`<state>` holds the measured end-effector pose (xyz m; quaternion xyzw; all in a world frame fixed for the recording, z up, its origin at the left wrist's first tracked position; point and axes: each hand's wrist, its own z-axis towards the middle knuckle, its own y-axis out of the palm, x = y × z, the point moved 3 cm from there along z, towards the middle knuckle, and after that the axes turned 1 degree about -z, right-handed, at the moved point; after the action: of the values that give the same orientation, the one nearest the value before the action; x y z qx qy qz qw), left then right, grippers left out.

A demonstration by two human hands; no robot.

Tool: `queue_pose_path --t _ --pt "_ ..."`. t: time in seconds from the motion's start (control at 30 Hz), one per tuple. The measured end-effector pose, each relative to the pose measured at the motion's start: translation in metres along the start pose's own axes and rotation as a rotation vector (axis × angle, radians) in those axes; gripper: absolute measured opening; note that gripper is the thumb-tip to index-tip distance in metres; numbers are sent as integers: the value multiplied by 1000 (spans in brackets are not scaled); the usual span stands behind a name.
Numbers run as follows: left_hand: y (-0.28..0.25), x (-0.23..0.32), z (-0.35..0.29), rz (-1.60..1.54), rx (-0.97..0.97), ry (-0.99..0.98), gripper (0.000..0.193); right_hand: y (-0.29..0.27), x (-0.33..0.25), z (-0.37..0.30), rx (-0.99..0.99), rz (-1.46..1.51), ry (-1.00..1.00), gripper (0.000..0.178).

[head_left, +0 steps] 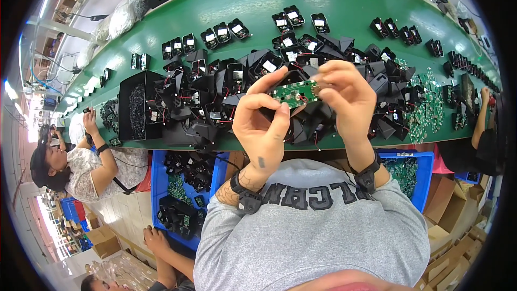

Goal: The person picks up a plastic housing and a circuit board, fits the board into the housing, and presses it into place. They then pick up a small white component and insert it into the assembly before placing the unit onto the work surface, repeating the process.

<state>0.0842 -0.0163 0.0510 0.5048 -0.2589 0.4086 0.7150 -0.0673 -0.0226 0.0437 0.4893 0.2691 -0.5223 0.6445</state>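
Observation:
My left hand (262, 124) holds a green circuit board (288, 96) above the table, pinching its left end between thumb and fingers. The board carries small components, and a short red wire shows near its right half. My right hand (350, 99) is curled at the board's right end, thumb and fingertips close together. Those fingertips are a little blurred, and whatever they grip is hidden. Beneath both hands spreads a heap of black plastic housings (229, 89), several with wires and white labels in them.
A green table (215, 8) carries rows of open black housings (222, 33). At left stands a black box (125, 110) of small dark parts; at right lies a pile of circuit boards (428, 102). Blue bins (158, 183) flank me. Co-workers (107, 167) sit on both sides.

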Motion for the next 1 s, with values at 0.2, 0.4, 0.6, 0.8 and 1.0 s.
queue_pose_path --t 0.2,0.4,0.6,0.8,1.0 --pt "-7 -4 -1 173 -16 118 16 0 -13 3 -188 -448 -290 24" --pt "-3 -2 0 352 -81 186 19 0 0 5 -168 -463 -254 19" --pt "-2 -1 1 486 -106 356 19 5 11 2 -116 -215 -143 9" --pt "0 -1 -1 601 -112 442 21 7 17 1 -79 -119 -73 11" --pt "0 -2 -3 631 -128 504 22 7 15 3 -124 -101 -56 10"
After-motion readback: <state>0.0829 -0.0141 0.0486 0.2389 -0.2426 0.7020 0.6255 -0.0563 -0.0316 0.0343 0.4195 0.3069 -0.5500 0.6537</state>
